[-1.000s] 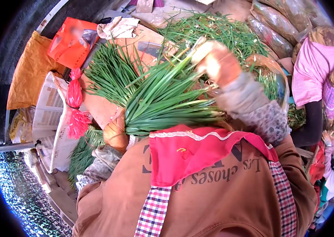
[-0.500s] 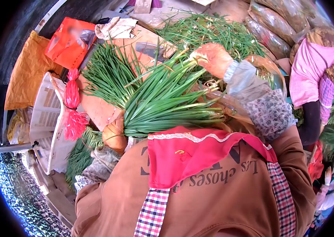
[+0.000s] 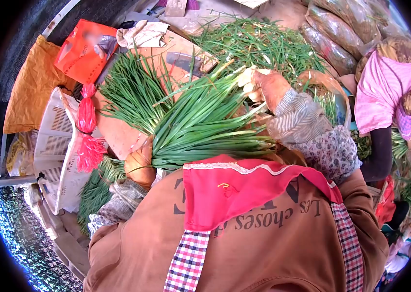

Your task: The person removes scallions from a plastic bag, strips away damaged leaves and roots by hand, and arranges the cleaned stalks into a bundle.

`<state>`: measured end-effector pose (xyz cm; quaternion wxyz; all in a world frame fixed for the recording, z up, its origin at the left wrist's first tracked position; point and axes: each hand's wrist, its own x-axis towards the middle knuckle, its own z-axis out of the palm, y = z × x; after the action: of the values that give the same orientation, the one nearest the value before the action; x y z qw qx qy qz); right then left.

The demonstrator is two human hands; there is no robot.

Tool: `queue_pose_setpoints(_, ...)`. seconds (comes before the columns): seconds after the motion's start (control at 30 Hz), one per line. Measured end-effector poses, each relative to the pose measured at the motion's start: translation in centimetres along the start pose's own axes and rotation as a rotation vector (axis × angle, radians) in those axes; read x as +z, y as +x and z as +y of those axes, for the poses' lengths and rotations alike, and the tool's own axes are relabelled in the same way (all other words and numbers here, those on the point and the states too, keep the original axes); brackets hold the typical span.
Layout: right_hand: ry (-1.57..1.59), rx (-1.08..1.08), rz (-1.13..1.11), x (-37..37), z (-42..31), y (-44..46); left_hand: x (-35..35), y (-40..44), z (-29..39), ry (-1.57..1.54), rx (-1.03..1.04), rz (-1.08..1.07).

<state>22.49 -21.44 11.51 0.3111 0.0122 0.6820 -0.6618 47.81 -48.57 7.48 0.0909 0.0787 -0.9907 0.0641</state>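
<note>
A large bunch of long green leafy stalks [image 3: 200,124] fans out across the front of my body. My left hand [image 3: 140,164], in an orange-brown glove, is wrapped round the leafy end of the bunch. At the pale root ends on the other side, my right hand [image 3: 264,87] has its fingers curled at the stalk tips; what lies between them is too small to make out. A second bunch of green stalks [image 3: 135,92] lies on the orange-brown board beyond, near a wide metal blade [image 3: 183,62].
Loose green trimmings [image 3: 264,44] are heaped beyond my right hand. At the left stand a white crate [image 3: 57,146], red plastic ties [image 3: 87,131] and an orange bag [image 3: 86,51]. Filled clear sacks [image 3: 334,36] lie at the top right. A co-worker in a pink garment [image 3: 385,87] bends at the right.
My right hand has moved slightly down and turned at the root ends, its fingers now in view. My left hand stays round the bunch. The people at the right have shifted.
</note>
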Motion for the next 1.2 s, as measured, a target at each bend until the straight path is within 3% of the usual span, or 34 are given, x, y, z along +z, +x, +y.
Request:
queue_pose_setpoints(0.07, -0.142, -0.021, -0.001, -1.1, 0.2, 0.7, -0.1, 0.3, -0.2, -0.108, 0.052, 0.089)
queue_pose_setpoints(0.1, -0.21, -0.181, -0.069, -1.3, 0.2, 1.0, -0.2, 0.5, -0.2, -0.057, 0.072, 0.119)
queue_pose_setpoints(0.13, 0.044, -0.197, -0.014, -1.3, 0.2, 1.1, -0.3, 0.6, -0.1, -0.006, 0.09, 0.148)
queue_pose_setpoints(0.27, 0.175, -0.438, 0.253, -4.0, -4.0, 1.9, -0.1, 0.5, -0.4, -0.082, 0.117, 0.144)
queue_pose_setpoints(0.3, -0.139, -0.475, 0.196, -5.4, -5.0, 1.6, -0.1, 0.4, -0.5, -0.081, 0.114, 0.122)
queue_pose_setpoints(0.4, -1.123, -1.243, 0.038, -2.7, -4.4, 1.2, -0.1, 0.7, -0.5, -0.146, 0.116, 0.096)
queue_pose_setpoints(0.47, -1.211, -1.122, -0.223, -0.1, -3.5, 0.6, -0.3, 1.2, -0.2, -0.28, 0.127, 0.123)
queue_pose_setpoints(0.53, -1.318, -0.936, -0.356, 0.4, -2.6, 1.9, -0.2, 0.9, -0.2, -0.166, 0.132, 0.147)
queue_pose_setpoints(0.6, -1.333, -0.68, -0.306, 1.3, -2.9, 1.0, 0.1, 0.5, -0.5, -0.089, 0.128, 0.149)
queue_pose_setpoints(0.7, -0.778, -0.411, -0.36, 0.8, -1.7, 1.0, 0.4, 0.3, -0.8, -0.044, 0.118, 0.131)
queue_pose_setpoints(0.8, -0.596, -0.325, -0.179, -0.3, 0.1, 1.9, 0.4, 0.5, -0.5, -0.026, 0.11, 0.143)
queue_pose_setpoints(0.87, -0.847, -0.502, -0.06, -1.9, 0.7, 2.7, 0.2, 0.7, -0.5, -0.044, 0.125, 0.157)
queue_pose_setpoints(0.9, -0.896, -0.424, -0.038, -0.7, -2.4, 0.4, 0.2, 0.7, -0.6, -0.055, 0.126, 0.147)
queue_pose_setpoints(0.97, -0.644, -0.459, 0.105, -7.2, -1.0, 7.2, 0.2, 0.6, -0.7, -0.079, 0.129, 0.124)
queue_pose_setpoints(1.0, -0.74, -0.274, 0.355, -7.4, -4.1, 5.6, 0.3, 0.7, -0.7, -0.088, 0.129, 0.123)
queue_pose_setpoints(1.07, -1.228, 0.009, 0.416, -8.4, -7.2, 5.1, 0.1, 0.6, -0.7, -0.107, 0.13, 0.118)
queue_pose_setpoints(1.13, -1.709, -0.644, 0.501, -6.4, -5.8, 6.1, -0.1, 0.8, -0.4, -0.034, 0.116, 0.143)
queue_pose_setpoints(1.2, -1.384, -0.751, -0.014, 0.3, -6.7, 5.1, -0.2, 0.9, -0.1, -0.027, 0.107, 0.147)
